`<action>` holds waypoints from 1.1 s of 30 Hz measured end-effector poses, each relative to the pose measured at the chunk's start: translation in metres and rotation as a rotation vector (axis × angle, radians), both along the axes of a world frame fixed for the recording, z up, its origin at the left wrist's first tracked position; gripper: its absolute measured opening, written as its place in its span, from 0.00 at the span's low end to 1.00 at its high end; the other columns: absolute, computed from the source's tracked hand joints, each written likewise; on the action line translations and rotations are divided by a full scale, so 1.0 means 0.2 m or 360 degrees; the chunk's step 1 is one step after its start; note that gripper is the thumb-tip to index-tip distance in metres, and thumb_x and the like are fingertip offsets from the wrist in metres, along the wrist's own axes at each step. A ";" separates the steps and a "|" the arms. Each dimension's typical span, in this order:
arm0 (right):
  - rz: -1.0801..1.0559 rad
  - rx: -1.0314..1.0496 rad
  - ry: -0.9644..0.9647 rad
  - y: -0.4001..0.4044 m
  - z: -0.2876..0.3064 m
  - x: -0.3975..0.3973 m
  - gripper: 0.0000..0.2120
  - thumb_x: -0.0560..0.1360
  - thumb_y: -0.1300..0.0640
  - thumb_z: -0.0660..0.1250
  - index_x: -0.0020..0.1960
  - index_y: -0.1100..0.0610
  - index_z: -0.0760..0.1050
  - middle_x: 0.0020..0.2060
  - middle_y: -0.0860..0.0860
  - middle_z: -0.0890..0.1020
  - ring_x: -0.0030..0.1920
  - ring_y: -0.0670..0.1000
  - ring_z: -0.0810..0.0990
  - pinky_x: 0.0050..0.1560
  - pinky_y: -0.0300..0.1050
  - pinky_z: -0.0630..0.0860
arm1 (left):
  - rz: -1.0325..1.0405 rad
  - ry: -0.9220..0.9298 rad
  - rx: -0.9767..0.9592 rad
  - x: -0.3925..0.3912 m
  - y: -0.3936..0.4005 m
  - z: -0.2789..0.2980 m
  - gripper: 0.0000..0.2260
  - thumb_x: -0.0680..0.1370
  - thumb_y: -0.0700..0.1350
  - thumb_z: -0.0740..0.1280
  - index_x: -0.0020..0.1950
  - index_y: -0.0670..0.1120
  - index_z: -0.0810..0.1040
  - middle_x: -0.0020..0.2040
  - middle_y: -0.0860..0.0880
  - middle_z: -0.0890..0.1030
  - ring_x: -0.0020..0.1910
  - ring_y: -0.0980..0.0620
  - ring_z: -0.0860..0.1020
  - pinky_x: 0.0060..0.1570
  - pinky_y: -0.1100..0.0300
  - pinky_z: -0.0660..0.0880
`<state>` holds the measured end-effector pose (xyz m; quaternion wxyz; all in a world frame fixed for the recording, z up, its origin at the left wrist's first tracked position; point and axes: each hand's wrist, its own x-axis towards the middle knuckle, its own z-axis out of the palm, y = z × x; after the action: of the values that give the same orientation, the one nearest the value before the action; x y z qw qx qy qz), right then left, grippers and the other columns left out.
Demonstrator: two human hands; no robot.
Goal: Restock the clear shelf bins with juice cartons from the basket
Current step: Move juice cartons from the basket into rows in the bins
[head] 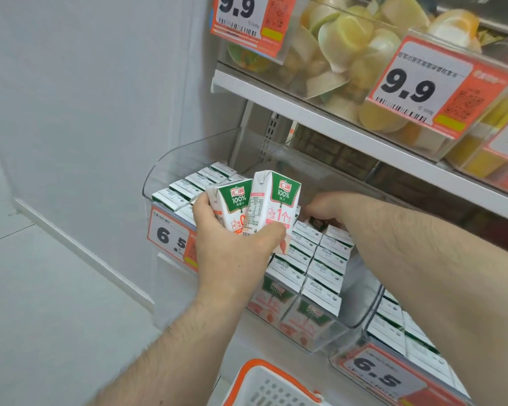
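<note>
My left hand [232, 247] grips two white-and-green juice cartons [255, 206] upright, just in front of the clear shelf bin [170, 162]. Rows of matching cartons [311, 259] stand packed inside that bin. My right hand [326, 209] reaches deep into the bin with its fingers curled down onto a carton [317, 224] at the back; whether it grips the carton is unclear. The white basket with an orange rim [264, 379] sits at the bottom edge, below the bin.
A second clear bin of cartons [399, 329] stands to the right with a 6.5 price tag [376, 373]. A white shelf [335, 121] above carries bins of jelly cups with 9.9 tags. A grey wall panel closes off the left.
</note>
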<state>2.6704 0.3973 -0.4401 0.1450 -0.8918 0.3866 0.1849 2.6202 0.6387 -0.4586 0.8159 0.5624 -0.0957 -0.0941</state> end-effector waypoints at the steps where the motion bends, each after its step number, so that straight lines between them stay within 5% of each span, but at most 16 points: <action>1: -0.0026 0.0035 -0.0036 -0.01 0.01 0.00 0.12 0.80 0.55 0.61 0.50 0.61 0.79 0.49 0.59 0.83 0.48 0.58 0.82 0.56 0.53 0.78 | -0.0006 0.0000 -0.0002 0.00 0.00 0.00 0.29 0.66 0.33 0.76 0.55 0.57 0.67 0.41 0.68 0.81 0.39 0.66 0.81 0.30 0.72 0.73; 6: -0.0203 0.0368 -0.0257 -0.05 0.05 -0.03 0.13 0.78 0.53 0.64 0.55 0.62 0.77 0.49 0.61 0.85 0.51 0.60 0.85 0.59 0.56 0.79 | -0.0043 0.0005 -0.0011 0.00 0.01 0.01 0.32 0.67 0.32 0.76 0.62 0.54 0.65 0.39 0.68 0.80 0.38 0.66 0.81 0.29 0.73 0.73; 10: -0.0329 0.0698 -0.0394 -0.03 0.07 -0.07 0.25 0.81 0.39 0.54 0.52 0.61 0.76 0.36 0.55 0.79 0.33 0.53 0.76 0.39 0.46 0.72 | -0.0045 0.0015 -0.0014 0.00 0.01 0.00 0.33 0.67 0.32 0.76 0.63 0.54 0.65 0.39 0.66 0.81 0.38 0.66 0.81 0.30 0.73 0.73; 12: -0.0392 0.0762 -0.0387 -0.05 0.06 -0.07 0.32 0.80 0.33 0.49 0.53 0.61 0.76 0.37 0.55 0.79 0.34 0.52 0.74 0.38 0.45 0.69 | -0.0040 0.0014 -0.0012 0.00 0.01 0.00 0.33 0.66 0.32 0.76 0.63 0.54 0.65 0.40 0.65 0.82 0.38 0.65 0.81 0.31 0.72 0.74; 17: -0.0349 0.0337 -0.0043 -0.02 0.02 -0.02 0.43 0.70 0.22 0.44 0.63 0.52 0.75 0.57 0.56 0.82 0.58 0.59 0.80 0.65 0.60 0.70 | -0.0051 0.0023 0.0016 0.00 0.01 -0.01 0.35 0.65 0.35 0.77 0.64 0.56 0.65 0.42 0.62 0.82 0.41 0.64 0.82 0.32 0.71 0.75; 19: -0.0350 0.0327 0.0025 0.01 0.02 -0.01 0.43 0.70 0.21 0.45 0.63 0.52 0.76 0.55 0.55 0.84 0.56 0.58 0.82 0.67 0.62 0.68 | -0.0060 0.0030 0.0013 0.00 0.01 -0.01 0.36 0.65 0.35 0.77 0.65 0.56 0.65 0.43 0.61 0.82 0.41 0.63 0.82 0.34 0.70 0.76; 21: -0.0420 0.0397 -0.0009 0.00 0.00 0.02 0.51 0.61 0.15 0.47 0.67 0.51 0.73 0.59 0.56 0.82 0.58 0.61 0.81 0.67 0.64 0.67 | -0.0057 0.0029 0.0026 0.01 0.01 -0.02 0.36 0.65 0.35 0.77 0.65 0.56 0.65 0.42 0.60 0.82 0.41 0.62 0.82 0.33 0.69 0.76; 24: -0.0525 0.0480 -0.0103 -0.13 -0.07 0.04 0.73 0.35 0.11 0.48 0.73 0.47 0.66 0.65 0.60 0.76 0.60 0.65 0.78 0.63 0.67 0.69 | -0.0042 0.0014 0.0053 0.01 0.01 -0.02 0.34 0.65 0.35 0.78 0.61 0.59 0.65 0.42 0.59 0.82 0.40 0.63 0.82 0.33 0.70 0.75; 26: -0.0529 0.0490 -0.0126 -0.15 -0.09 0.03 0.71 0.35 0.11 0.48 0.71 0.47 0.67 0.61 0.60 0.79 0.56 0.65 0.81 0.61 0.66 0.71 | -0.0047 0.0015 0.0047 0.01 0.01 -0.02 0.34 0.65 0.35 0.78 0.59 0.60 0.65 0.42 0.62 0.82 0.40 0.64 0.82 0.33 0.70 0.76; 30: -0.0335 0.0515 -0.0036 -0.12 -0.07 0.04 0.55 0.57 0.15 0.53 0.70 0.52 0.70 0.52 0.57 0.86 0.52 0.62 0.84 0.65 0.62 0.70 | -0.0091 0.0039 -0.0010 0.01 0.02 -0.01 0.34 0.66 0.33 0.77 0.61 0.58 0.64 0.42 0.65 0.82 0.41 0.63 0.82 0.33 0.70 0.76; 33: -0.0318 0.0561 0.0023 -0.21 -0.12 0.04 0.56 0.53 0.15 0.61 0.69 0.52 0.70 0.56 0.59 0.84 0.56 0.64 0.82 0.66 0.65 0.68 | -0.0144 0.0045 -0.0029 0.02 0.03 -0.02 0.34 0.66 0.32 0.76 0.61 0.58 0.65 0.42 0.62 0.82 0.41 0.61 0.83 0.35 0.67 0.78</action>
<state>2.6790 0.3550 -0.4646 0.3135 -0.8086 0.4358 0.2408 2.6238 0.6448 -0.4626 0.8171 0.5487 -0.1105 -0.1380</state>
